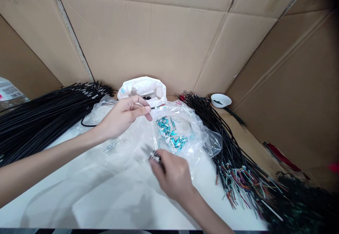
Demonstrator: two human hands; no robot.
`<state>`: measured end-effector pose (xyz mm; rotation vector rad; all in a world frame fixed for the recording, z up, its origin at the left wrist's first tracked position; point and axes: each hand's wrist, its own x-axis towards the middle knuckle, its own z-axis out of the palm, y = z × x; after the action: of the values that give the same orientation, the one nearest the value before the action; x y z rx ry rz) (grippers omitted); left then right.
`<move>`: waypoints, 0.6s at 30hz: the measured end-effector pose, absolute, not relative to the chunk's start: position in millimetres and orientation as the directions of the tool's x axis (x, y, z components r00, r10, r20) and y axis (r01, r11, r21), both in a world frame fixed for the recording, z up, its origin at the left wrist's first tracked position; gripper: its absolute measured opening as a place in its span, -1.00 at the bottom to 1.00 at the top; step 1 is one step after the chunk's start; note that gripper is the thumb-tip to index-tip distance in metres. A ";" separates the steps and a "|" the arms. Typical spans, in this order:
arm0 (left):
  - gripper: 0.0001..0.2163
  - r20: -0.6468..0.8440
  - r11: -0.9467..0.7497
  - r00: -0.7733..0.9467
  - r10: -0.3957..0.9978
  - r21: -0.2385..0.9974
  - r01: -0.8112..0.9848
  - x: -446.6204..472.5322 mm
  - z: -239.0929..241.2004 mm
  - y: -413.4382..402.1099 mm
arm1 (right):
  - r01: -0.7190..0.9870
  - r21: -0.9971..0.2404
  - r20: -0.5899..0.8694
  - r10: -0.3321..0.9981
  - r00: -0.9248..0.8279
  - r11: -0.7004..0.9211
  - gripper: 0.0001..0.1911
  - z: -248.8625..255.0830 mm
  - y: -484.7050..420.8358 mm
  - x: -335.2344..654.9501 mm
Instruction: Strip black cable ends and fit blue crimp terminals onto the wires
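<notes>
Left hand (125,115) pinched tight on black cable (153,108); right hand (173,174) wrapped round metal tool (154,155). Cable likely light, bendy; thin wires (161,105) delicate, grip behind them.

Workshop bench (106,202): cardboard walls (185,43), black cable bundles (45,117)

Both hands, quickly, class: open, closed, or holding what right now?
Left hand: closed, pinching a black cable near its end.
Right hand: closed around a metal tool.
</notes>
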<state>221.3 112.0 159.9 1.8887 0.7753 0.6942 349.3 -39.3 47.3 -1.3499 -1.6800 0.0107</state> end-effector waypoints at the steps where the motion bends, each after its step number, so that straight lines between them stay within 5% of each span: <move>1: -0.84 0.142 -0.357 0.637 0.758 0.907 0.223 219.5 163.0 111.0 | 0.827 -0.354 0.691 0.718 -0.083 0.437 -0.74 40.7 -40.9 342.0; 3: -0.84 0.141 -0.365 0.641 0.755 0.902 0.231 216.2 168.4 108.5 | 0.855 -0.148 0.680 0.679 -0.277 0.497 -0.71 25.8 -40.1 325.8; 11: -0.84 0.124 -0.368 0.710 0.693 0.908 0.201 203.2 170.2 101.8 | 0.856 -0.117 0.592 0.728 -0.347 0.503 -0.67 -9.1 -29.5 298.4; 13: -0.86 0.140 -0.379 0.712 0.688 0.906 0.188 200.3 169.5 101.2 | 0.829 -0.225 0.642 0.718 -0.268 0.511 -0.69 1.7 -34.8 303.1; 15: -0.87 0.151 -0.386 0.715 0.682 0.905 0.177 197.6 169.5 100.5 | 0.732 -0.476 0.671 0.739 -0.055 0.487 -0.80 22.8 -37.8 311.0; 18: -0.85 0.149 -0.391 0.736 0.661 0.905 0.169 194.8 170.6 98.9 | 0.366 -0.865 0.495 0.703 0.511 0.343 -0.90 63.7 -28.2 327.5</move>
<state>194.8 98.9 170.6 1.9338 0.6351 0.6158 327.5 -28.2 63.7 -1.2623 -1.0790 0.2853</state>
